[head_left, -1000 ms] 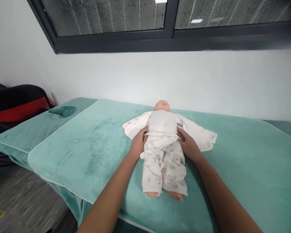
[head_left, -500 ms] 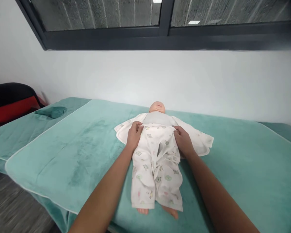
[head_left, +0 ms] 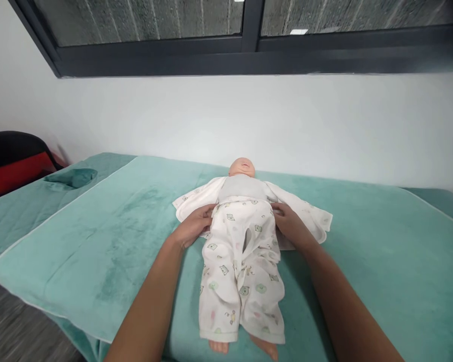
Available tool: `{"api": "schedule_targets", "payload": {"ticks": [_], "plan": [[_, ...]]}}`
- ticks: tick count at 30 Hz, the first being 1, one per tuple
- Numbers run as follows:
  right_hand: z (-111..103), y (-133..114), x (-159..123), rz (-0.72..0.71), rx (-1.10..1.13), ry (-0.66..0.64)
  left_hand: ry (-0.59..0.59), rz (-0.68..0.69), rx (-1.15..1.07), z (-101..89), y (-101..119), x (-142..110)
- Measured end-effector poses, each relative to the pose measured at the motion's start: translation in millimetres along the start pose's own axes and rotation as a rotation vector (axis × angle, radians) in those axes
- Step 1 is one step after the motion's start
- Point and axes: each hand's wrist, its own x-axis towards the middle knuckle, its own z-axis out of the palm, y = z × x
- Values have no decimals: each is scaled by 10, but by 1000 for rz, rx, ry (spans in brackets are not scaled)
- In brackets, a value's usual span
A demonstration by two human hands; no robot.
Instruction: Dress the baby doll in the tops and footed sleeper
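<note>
A baby doll (head_left: pixel 242 167) lies on its back with its head toward the wall. It wears white printed baby pants (head_left: pixel 228 271) with an opening at the crotch, and its bare feet show below the cuffs. A white baby shirt (head_left: pixel 304 211) is spread open under the doll, leaving the grey torso (head_left: pixel 242 187) uncovered. My left hand (head_left: pixel 196 223) is at the left side of the pants near the waist, fingers closed on the fabric. On the other side, my right hand (head_left: pixel 291 225) pinches the pants just below the waistband. The fingertips of both hands are partly hidden.
A green plush cover (head_left: pixel 109 241) lies over the table, which stands against a white wall (head_left: pixel 226 120). Above is a dark-framed window (head_left: pixel 154 58). A black and red object (head_left: pixel 18 168) sits at the far left, beside a bunched green fold (head_left: pixel 73 177).
Both hands have left the front of the waistband and slid down and outward to the sides of the pants. The waistband now lies flatter. The camera view has shifted slightly.
</note>
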Motion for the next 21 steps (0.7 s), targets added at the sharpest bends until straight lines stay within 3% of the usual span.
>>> {"api": "schedule_targets", "payload": {"ticks": [2,4,6,9,12,16,21], "plan": [[-21,-10,-32,12,48,-39,-68,30,18,3,10,-12],[-28,-24,-64,-10,153,-185,-97,64,35,18,19,-22],[-19,-42,-90,-57,263,-294,-84,93,48,41,25,-25],[15,-65,-108,-78,347,-328,-8,134,66,81,22,-18],[60,-72,-104,-84,353,-278,87,159,99,126,20,-4],[130,-73,-90,-138,297,-108,204,156,115,195,26,20],[172,-74,-77,-158,275,-55,276,160,48,218,-25,49]]}}
